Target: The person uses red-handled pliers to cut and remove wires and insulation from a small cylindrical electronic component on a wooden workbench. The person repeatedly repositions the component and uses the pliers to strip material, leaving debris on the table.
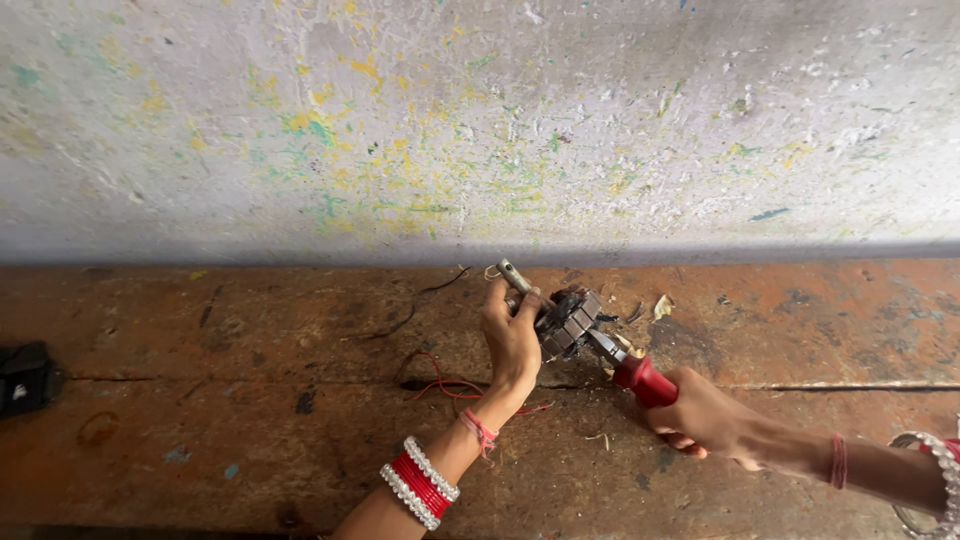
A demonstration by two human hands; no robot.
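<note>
- Our left hand [510, 335] has its fingers curled around a small motor armature [567, 322], a dark slotted metal core with a steel shaft [515, 277] poking up and left past the fingertips.
- Our right hand [705, 420] is clenched on the red handles of a pair of pliers [640, 378], whose metal nose reaches up and left to touch the armature's lower right side.
- The armature is held just above the worn wooden bench [200, 400], near its back edge and in front of the wall.
- 2 thin red wires [445, 385] loop on the bench just left of the left wrist, and a thin dark wire [420, 300] trails farther back.
- Small pale scraps [662, 305] lie just right of the armature.
- A black object [25, 378] sits at the bench's far left edge, well apart from both hands; we cannot tell what it is.
- Behind everything stands a grey wall [480, 120] flecked with yellow and green paint.
</note>
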